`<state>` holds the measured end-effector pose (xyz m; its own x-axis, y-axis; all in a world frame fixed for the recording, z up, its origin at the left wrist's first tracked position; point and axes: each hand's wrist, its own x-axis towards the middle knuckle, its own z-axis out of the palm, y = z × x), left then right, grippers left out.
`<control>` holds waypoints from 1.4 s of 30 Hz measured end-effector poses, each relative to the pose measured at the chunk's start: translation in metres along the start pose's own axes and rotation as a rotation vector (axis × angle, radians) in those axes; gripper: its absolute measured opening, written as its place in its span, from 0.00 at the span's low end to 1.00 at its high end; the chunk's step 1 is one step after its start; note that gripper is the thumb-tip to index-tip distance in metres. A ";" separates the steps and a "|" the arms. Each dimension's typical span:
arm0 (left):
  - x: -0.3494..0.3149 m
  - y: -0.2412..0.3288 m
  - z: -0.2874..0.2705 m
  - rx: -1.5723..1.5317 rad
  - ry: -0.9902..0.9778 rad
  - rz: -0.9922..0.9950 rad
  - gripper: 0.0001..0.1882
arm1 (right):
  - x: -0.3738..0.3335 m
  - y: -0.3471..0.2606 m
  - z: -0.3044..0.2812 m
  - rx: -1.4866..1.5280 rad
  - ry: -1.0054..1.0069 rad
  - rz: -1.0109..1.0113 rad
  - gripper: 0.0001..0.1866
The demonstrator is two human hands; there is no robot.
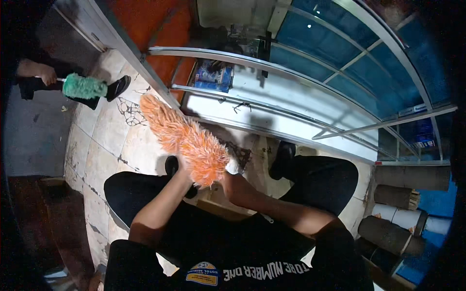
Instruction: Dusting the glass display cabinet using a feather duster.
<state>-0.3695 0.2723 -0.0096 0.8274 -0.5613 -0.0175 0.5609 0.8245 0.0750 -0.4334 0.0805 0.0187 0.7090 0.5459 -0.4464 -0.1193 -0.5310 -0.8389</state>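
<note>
Green duster [84, 87] (co-worker's), glass counter [310, 92]

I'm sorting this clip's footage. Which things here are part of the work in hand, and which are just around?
In hand:
orange fluffy duster
left hand, at its base
right hand, at its base

Just around:
green duster, held by another person's hand
glass display case
rolled mats
cracked tile floor

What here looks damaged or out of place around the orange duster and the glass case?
The floor tiles beside the orange duster are cracked and stained, one patch crazed into small pieces near the glass case. Both hands, left hand and right hand, meet at the duster's base; the duster itself looks intact.
</note>
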 end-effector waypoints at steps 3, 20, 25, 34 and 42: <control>0.003 -0.012 0.025 0.044 0.330 0.028 0.32 | -0.002 -0.009 -0.013 0.018 -0.032 0.003 0.13; 0.002 -0.047 0.056 0.383 0.704 0.264 0.32 | 0.017 0.001 -0.014 -0.273 -0.042 -0.070 0.13; -0.006 -0.027 0.007 0.102 0.585 0.033 0.38 | -0.002 0.001 -0.001 -0.138 -0.001 -0.162 0.11; 0.010 -0.029 0.026 0.217 0.573 0.084 0.39 | 0.007 -0.003 -0.009 -0.379 0.164 -0.253 0.11; 0.003 -0.006 0.023 0.160 0.514 -0.018 0.29 | 0.005 -0.013 -0.017 -0.213 0.087 -0.169 0.16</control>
<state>-0.3711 0.2644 0.0127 0.7472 -0.4348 -0.5027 0.5972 0.7712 0.2206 -0.4169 0.0791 0.0327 0.7645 0.5856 -0.2694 0.1480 -0.5662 -0.8109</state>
